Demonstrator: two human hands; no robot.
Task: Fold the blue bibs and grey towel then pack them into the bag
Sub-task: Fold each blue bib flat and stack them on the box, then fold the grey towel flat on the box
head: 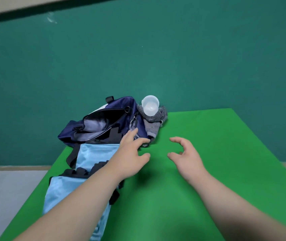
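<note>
Light blue bibs lie along the left edge of the green worktop [208, 171]. The near bib [64, 193] runs towards you and passes under your left forearm. The far bib [95, 153] lies just beyond it, reaching up to the bag. Black straps and trim show between and beside the two. Neither is folded small; both lie spread out in long panels.

Behind them, at the far left corner of the worktop, sits the navy bag [100, 122]. Its mouth gapes open and shows a paler lining inside.

Your left hand [130, 157] reaches forward over the far bib's right edge. Its fingers are stretched out and loosely spread, grasping nothing. The fingertips are at the bag's right side, close to the near end of the towel. You cannot tell from this view whether they touch either.

The grey towel [151, 126] lies bunched just to the right of the bag and against it, at the far edge of the worktop. A clear plastic cup [150, 106] rests on its far end, tipped with its open mouth towards you.

Your right hand [185, 157] hovers over bare green, well to the right of the left hand. Its fingers and thumb are loosely curved and hold nothing.
</note>
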